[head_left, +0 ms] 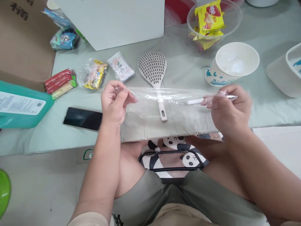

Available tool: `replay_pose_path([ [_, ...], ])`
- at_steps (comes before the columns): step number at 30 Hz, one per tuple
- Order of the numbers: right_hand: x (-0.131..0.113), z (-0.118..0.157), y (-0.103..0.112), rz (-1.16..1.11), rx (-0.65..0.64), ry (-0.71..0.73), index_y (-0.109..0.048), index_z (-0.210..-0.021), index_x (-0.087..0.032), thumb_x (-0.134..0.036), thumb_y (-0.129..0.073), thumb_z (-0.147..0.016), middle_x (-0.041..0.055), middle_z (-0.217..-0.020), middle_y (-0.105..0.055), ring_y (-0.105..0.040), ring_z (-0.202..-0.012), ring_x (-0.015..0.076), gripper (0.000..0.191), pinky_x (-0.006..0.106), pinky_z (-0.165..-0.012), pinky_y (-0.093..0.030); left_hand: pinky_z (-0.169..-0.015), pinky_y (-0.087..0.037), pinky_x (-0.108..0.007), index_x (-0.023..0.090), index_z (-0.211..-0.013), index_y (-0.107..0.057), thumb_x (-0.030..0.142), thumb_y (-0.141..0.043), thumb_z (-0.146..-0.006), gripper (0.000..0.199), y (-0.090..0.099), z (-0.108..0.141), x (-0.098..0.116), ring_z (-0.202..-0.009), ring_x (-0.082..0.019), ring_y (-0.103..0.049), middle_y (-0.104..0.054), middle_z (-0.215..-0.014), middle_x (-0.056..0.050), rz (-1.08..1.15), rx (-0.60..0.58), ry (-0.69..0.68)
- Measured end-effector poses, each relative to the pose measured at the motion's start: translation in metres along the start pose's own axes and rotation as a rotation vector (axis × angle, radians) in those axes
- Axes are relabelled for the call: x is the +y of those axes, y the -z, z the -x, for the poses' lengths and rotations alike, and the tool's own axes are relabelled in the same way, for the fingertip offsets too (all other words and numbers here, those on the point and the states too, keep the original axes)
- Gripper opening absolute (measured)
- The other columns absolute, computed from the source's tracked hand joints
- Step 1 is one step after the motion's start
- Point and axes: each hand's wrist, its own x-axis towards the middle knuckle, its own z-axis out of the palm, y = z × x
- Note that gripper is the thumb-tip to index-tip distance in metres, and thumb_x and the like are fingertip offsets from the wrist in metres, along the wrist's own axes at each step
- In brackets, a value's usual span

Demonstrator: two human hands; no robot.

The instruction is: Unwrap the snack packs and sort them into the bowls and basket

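A clear plastic bag is stretched between my two hands above the table's front edge. My left hand pinches its upper left corner. At the upper right corner, my right hand is closed on the plastic. A thin white stick-like item lies by my right fingertips, its far end hidden by the hand. Beneath the bag rests a white slotted skimmer, its handle seen through the film. A paper cup with something clear and shiny inside stands just beyond my right hand.
A phone and a teal container are at left. Snack packs lie near a white box. Yellow packets fill a clear bowl at the back. A white bin stands far right.
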Motion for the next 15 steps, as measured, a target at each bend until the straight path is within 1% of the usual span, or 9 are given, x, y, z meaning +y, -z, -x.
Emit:
replay_pose_path([
  [1, 0.000, -0.002, 0.000, -0.071, 0.027, -0.068, -0.058, -0.078, -0.029, -0.040, -0.074, -0.085, -0.0055, -0.059, -0.051, -0.059, -0.059, 0.0154, 0.020, 0.036, -0.072, -0.057, -0.042, -0.044, -0.021, 0.026, -0.080, -0.059, 0.040, -0.085, -0.073, 0.030, -0.002, 0.000, 0.000, -0.044, -0.011, -0.059, -0.063, -0.055, 0.007, 0.000, -0.006, 0.043],
  [2, 0.001, -0.003, -0.001, -0.125, 0.039, -0.140, -0.058, -0.080, -0.030, -0.041, -0.075, -0.084, -0.0064, -0.058, -0.049, -0.055, -0.055, 0.0138, 0.021, 0.034, -0.067, -0.056, -0.036, -0.036, -0.020, 0.027, -0.081, -0.059, 0.039, -0.085, -0.074, 0.030, -0.003, 0.000, 0.000, -0.041, -0.010, -0.057, -0.064, -0.055, 0.007, -0.004, -0.006, 0.084],
  [4, 0.001, -0.006, -0.002, -0.192, 0.020, -0.295, -0.059, -0.087, -0.031, -0.042, -0.078, -0.080, -0.0069, -0.064, -0.053, -0.055, -0.056, 0.0128, 0.023, 0.031, -0.062, -0.054, -0.032, -0.027, -0.020, 0.027, -0.084, -0.058, 0.039, -0.083, -0.077, 0.029, -0.005, -0.002, -0.002, -0.037, -0.008, -0.053, -0.063, -0.056, 0.008, -0.017, 0.013, 0.154],
  [7, 0.001, -0.007, -0.001, -0.183, -0.126, -0.496, -0.060, -0.105, -0.032, -0.034, -0.087, -0.068, -0.0066, -0.074, -0.063, -0.060, -0.060, 0.0134, 0.046, 0.031, -0.061, -0.054, -0.032, -0.018, -0.022, 0.027, -0.087, -0.057, 0.038, -0.080, -0.082, 0.026, -0.006, -0.009, -0.006, -0.035, -0.006, -0.048, -0.063, -0.056, 0.008, -0.040, 0.071, 0.188],
  [8, 0.001, -0.007, -0.001, -0.155, -0.174, -0.526, -0.061, -0.105, -0.029, -0.031, -0.088, -0.066, -0.0060, -0.074, -0.063, -0.059, -0.060, 0.0129, 0.047, 0.030, -0.060, -0.052, -0.032, -0.015, -0.023, 0.027, -0.087, -0.056, 0.037, -0.078, -0.084, 0.025, -0.006, -0.011, -0.007, -0.033, -0.005, -0.044, -0.062, -0.054, 0.009, -0.056, 0.093, 0.176],
  [10, 0.002, -0.007, 0.000, -0.095, -0.208, -0.532, -0.063, -0.091, -0.024, -0.028, -0.088, -0.065, -0.0051, -0.068, -0.061, -0.055, -0.057, 0.0107, 0.036, 0.027, -0.055, -0.047, -0.032, -0.010, -0.025, 0.026, -0.088, -0.056, 0.036, -0.077, -0.086, 0.023, -0.004, -0.015, -0.011, -0.030, -0.004, -0.037, -0.058, -0.050, 0.010, -0.101, 0.133, 0.129],
  [12, 0.003, -0.007, 0.001, -0.074, -0.158, -0.495, -0.058, -0.076, -0.022, -0.027, -0.086, -0.068, -0.0053, -0.062, -0.056, -0.050, -0.053, 0.0085, 0.029, 0.024, -0.049, -0.040, -0.033, -0.009, -0.026, 0.026, -0.087, -0.058, 0.037, -0.079, -0.085, 0.024, -0.001, -0.018, -0.014, -0.030, -0.004, -0.035, -0.053, -0.047, 0.010, -0.139, 0.132, 0.081],
  [13, 0.003, -0.008, 0.001, -0.086, -0.117, -0.475, -0.055, -0.073, -0.022, -0.026, -0.085, -0.068, -0.0057, -0.061, -0.054, -0.048, -0.051, 0.0078, 0.031, 0.024, -0.047, -0.037, -0.034, -0.010, -0.026, 0.026, -0.087, -0.059, 0.038, -0.081, -0.084, 0.026, 0.000, -0.019, -0.016, -0.032, -0.003, -0.037, -0.051, -0.047, 0.010, -0.146, 0.120, 0.069],
  [15, 0.003, -0.010, 0.000, -0.123, -0.058, -0.474, -0.053, -0.074, -0.023, -0.026, -0.083, -0.070, -0.0059, -0.063, -0.054, -0.047, -0.049, 0.0072, 0.031, 0.023, -0.045, -0.035, -0.035, -0.012, -0.025, 0.026, -0.088, -0.058, 0.043, -0.082, -0.083, 0.029, 0.001, -0.019, -0.017, -0.035, -0.003, -0.039, -0.048, -0.049, 0.010, -0.156, 0.102, 0.093],
])
